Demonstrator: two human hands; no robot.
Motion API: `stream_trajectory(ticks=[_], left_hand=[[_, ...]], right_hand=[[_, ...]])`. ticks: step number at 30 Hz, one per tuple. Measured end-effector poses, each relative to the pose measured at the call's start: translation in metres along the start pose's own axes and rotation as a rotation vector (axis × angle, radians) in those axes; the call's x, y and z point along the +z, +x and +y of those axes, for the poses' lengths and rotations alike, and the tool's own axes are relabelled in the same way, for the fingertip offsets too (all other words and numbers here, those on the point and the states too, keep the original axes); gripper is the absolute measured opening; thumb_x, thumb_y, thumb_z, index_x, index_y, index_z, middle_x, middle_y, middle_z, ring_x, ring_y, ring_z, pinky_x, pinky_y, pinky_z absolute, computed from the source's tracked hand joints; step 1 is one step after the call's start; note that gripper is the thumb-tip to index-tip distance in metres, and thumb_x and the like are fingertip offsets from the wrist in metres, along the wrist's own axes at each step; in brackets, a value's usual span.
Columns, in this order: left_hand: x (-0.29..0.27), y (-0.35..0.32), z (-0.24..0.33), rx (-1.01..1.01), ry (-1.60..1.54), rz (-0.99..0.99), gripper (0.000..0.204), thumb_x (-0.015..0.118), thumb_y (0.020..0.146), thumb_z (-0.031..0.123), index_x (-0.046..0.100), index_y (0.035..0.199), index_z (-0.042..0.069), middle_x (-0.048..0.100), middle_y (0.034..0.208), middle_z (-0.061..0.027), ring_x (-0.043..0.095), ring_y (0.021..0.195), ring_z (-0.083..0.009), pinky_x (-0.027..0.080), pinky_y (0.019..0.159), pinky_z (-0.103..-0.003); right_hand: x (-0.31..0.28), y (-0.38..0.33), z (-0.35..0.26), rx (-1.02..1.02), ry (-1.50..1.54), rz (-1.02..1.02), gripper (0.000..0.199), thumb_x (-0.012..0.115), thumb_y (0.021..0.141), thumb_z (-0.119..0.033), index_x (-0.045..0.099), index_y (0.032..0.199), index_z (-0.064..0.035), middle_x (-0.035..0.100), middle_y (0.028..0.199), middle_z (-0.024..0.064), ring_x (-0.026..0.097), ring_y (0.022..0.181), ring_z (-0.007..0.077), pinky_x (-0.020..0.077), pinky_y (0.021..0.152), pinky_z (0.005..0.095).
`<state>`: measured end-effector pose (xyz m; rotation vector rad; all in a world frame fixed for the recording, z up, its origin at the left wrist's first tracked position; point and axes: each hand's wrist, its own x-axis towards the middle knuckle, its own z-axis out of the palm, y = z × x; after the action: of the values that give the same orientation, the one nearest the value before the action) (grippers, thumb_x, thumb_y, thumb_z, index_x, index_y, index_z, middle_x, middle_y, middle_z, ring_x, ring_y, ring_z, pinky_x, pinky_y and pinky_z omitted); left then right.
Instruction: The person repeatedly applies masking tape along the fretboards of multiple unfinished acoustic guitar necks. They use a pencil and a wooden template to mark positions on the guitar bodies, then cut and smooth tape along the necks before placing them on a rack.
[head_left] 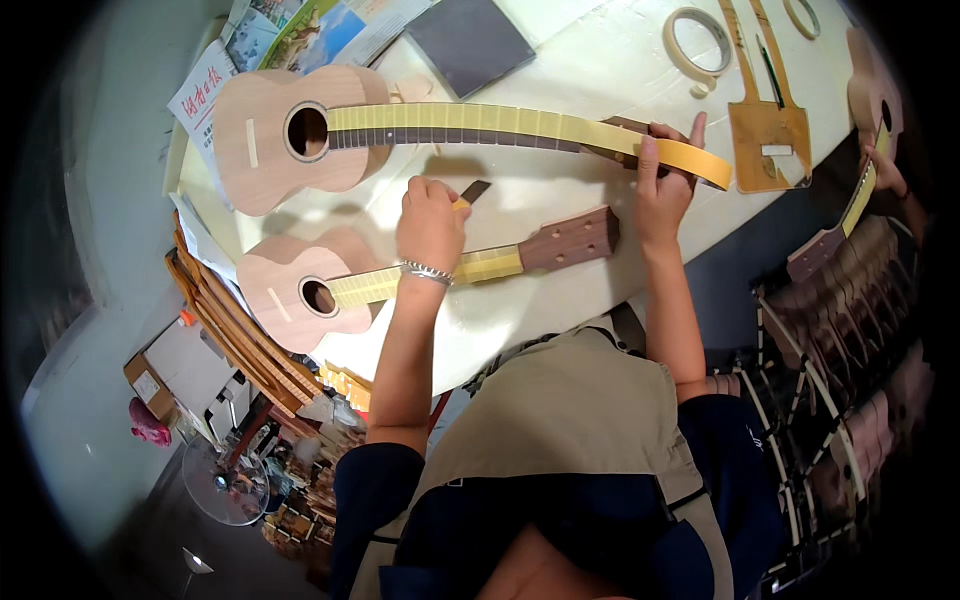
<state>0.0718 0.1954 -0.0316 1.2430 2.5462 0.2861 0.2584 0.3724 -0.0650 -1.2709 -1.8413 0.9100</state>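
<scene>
The right hand (665, 200) holds the yellow tape strip (530, 123) near its free end, thumb laid across it and 1 finger pointing up, while the tip curls loose beyond the grip. The left hand (430, 222) is closed around a small blade tool (477, 192), its dark end angled up and away from the knuckles.

The tape looks light, limp and tacky, likely to stick to skin or fold on itself, so the free end seems the best place to hold it. The upper ukulele (245, 115) should be light and stiff but easily dented (its pale wood looks bare); the neck or the body's edges would offer a safe hold. It lies across the worktop (560, 290), body at the left and headstock by the right hand, with tape along the far side of its fingerboard and the near side dark and uncovered.

The right forearm rises almost straight; the left leans slightly inward, wrist above the taped neck of the lower ukulele (345, 255).

Farther out lie a dark square sheet (470, 45), a tape roll (671, 45) and a tan pouch (745, 130). At far right, another person's hand (885, 170) supports a 3rd ukulele (866, 85).
</scene>
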Motion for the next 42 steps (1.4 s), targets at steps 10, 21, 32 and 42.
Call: stream_trajectory(ticks=[10, 21, 32, 42], left_hand=[[-0.006, 0.042, 0.09, 0.022, -0.87, -0.081, 0.043, 0.07, 0.079, 0.007, 0.053, 0.119, 0.002, 0.062, 0.066, -0.0019, 0.053, 0.058, -0.0023, 0.044, 0.055, -0.017], [0.002, 0.054, 0.091, -0.007, -0.826, -0.178, 0.048, 0.07, 0.078, 0.009, 0.056, 0.123, 0.009, 0.059, 0.062, -0.0011, 0.049, 0.054, -0.0033, 0.044, 0.054, -0.019], [-0.007, 0.034, 0.052, 0.485, -0.372, 0.033, 0.04, 0.075, 0.07, 0.013, 0.063, 0.108, 0.008, 0.066, 0.08, -0.0068, 0.063, 0.07, -0.021, 0.049, 0.062, -0.026], [-0.007, 0.014, 0.095, -0.194, -1.62, -0.157, 0.015, 0.072, 0.077, 0.004, 0.062, 0.088, 0.001, 0.064, 0.081, -0.0024, 0.056, 0.073, -0.0058, 0.045, 0.065, -0.018]], right_hand=[[0.003, 0.0, 0.0, -0.007, -0.019, -0.012, 0.061, 0.053, 0.09, -0.028, 0.028, 0.138, 0.0008, 0.058, 0.093, 0.0042, 0.055, 0.091, 0.0192, 0.013, 0.11, 0.0452], [0.004, -0.004, -0.003, -0.147, -0.121, -0.006, 0.044, 0.055, 0.088, -0.022, 0.045, 0.125, -0.0023, 0.058, 0.096, 0.0065, 0.054, 0.097, 0.0223, 0.0123, 0.109, 0.0496], [0.0, -0.015, -0.056, -0.039, 0.816, -0.026, 0.049, 0.051, 0.078, 0.014, 0.034, 0.118, -0.0088, 0.062, 0.105, 0.0118, 0.051, 0.116, 0.0297, 0.0168, 0.11, 0.0448], [-0.008, -0.025, -0.087, 0.402, 1.419, -0.147, 0.056, 0.054, 0.074, 0.016, 0.04, 0.122, -0.0093, 0.06, 0.112, 0.014, 0.041, 0.125, 0.0296, 0.0228, 0.109, 0.045]])
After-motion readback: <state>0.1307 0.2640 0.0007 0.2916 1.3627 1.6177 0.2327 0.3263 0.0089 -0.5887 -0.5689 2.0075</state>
